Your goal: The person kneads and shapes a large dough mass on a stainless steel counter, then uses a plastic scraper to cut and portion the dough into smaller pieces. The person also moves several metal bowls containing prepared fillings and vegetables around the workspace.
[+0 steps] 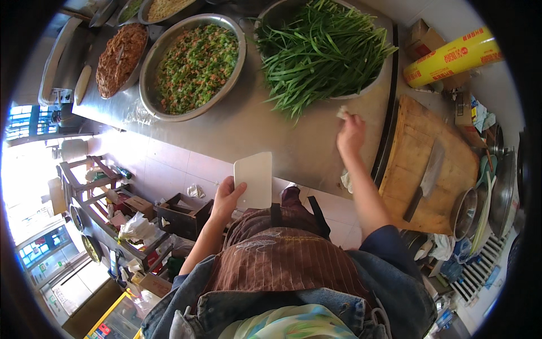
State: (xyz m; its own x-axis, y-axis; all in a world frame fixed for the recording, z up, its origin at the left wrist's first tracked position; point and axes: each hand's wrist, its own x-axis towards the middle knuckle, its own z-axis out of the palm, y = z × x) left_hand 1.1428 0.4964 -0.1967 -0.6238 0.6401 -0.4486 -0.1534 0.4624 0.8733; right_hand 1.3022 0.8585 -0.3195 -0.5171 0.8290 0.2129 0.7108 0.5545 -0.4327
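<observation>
My left hand (227, 195) grips a flat white dough scraper (254, 180), held in front of the steel worktable (271, 127). Over the table's right part, my right hand (352, 132) pinches a small pale lump (342, 112), perhaps dough. Just beyond it, a heap of long green garlic chives (326, 55) overflows a large basin (367, 90). Further left stands a steel bowl (146, 91) of chopped greens with orange bits (199, 68). Beside that bowl is reddish-brown minced filling (120, 59) in another bowl.
A cleaver (432, 169) lies on a wooden chopping board (457, 169) at the right. Behind the board is a yellow roll of wrap (453, 55). Below left, a dark crate (186, 216) and a wooden stool (89, 182) stand on the tiled floor (165, 156).
</observation>
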